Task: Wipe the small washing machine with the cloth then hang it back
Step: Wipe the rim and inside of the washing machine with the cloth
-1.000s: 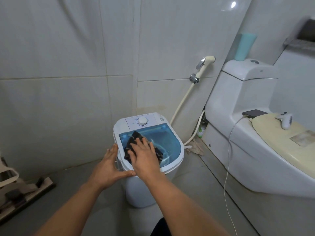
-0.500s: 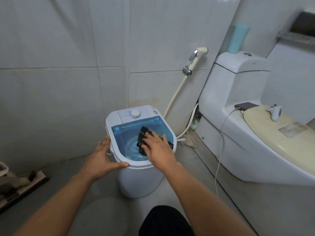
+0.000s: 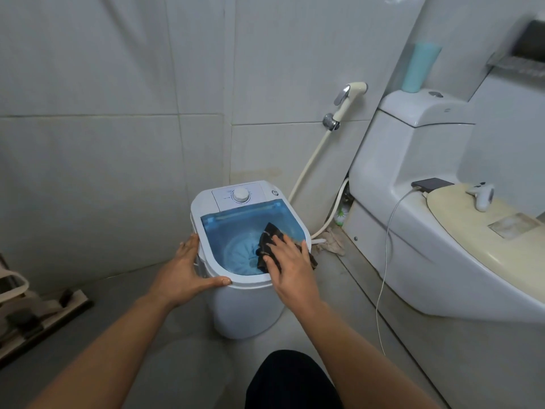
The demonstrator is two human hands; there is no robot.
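Observation:
The small washing machine [image 3: 244, 308] is a white tub with a clear blue lid and a round dial at its back, standing on the floor in the tiled corner. A dark patterned cloth [image 3: 269, 235] lies on the right half of the lid. My right hand [image 3: 290, 262] presses flat on the cloth, fingers spread, near the lid's right rim. My left hand [image 3: 184, 274] grips the machine's front left rim, thumb along the front edge.
A white toilet [image 3: 413, 219] fills the right side, with a phone [image 3: 432, 184] on a cable and a white controller [image 3: 482, 196] on it. A bidet sprayer [image 3: 348, 98] and hose hang on the wall behind. A stool base [image 3: 38, 314] sits at the left.
My right hand has slid the cloth from the lid's left side across to its right side. My left hand has stayed on the front left rim.

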